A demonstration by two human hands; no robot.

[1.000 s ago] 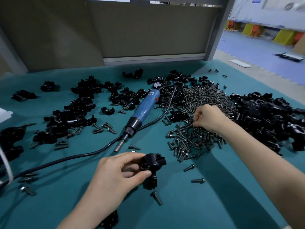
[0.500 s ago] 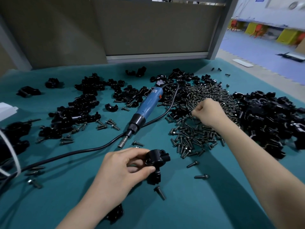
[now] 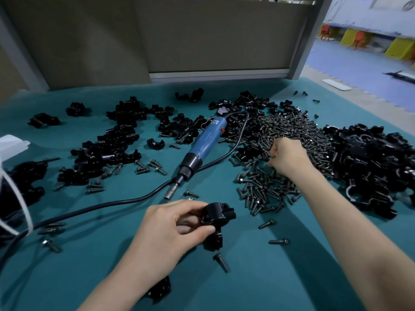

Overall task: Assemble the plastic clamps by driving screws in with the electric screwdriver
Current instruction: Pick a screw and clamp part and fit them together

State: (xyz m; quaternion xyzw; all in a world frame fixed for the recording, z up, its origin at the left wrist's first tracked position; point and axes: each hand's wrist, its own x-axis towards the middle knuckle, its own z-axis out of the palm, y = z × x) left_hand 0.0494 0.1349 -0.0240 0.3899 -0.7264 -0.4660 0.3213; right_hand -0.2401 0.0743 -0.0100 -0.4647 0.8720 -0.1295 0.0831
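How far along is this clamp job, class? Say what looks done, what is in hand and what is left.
Done: unclear; black clamp parts lie in heaps, and I cannot tell finished from loose. In hand: the left hand grips one clamp; the right hand reaches into the screw pile, fingers curled. Left: the electric screwdriver lies unheld on the table, so this clamp likely awaits its screws.

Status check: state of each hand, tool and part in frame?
left hand, grips the clamp
clamp, in hand, visible holes look empty
right hand, fingers curled in screw pile; grasp unclear
screw pile, loose heap on table
electric screwdriver, lying on table, unheld
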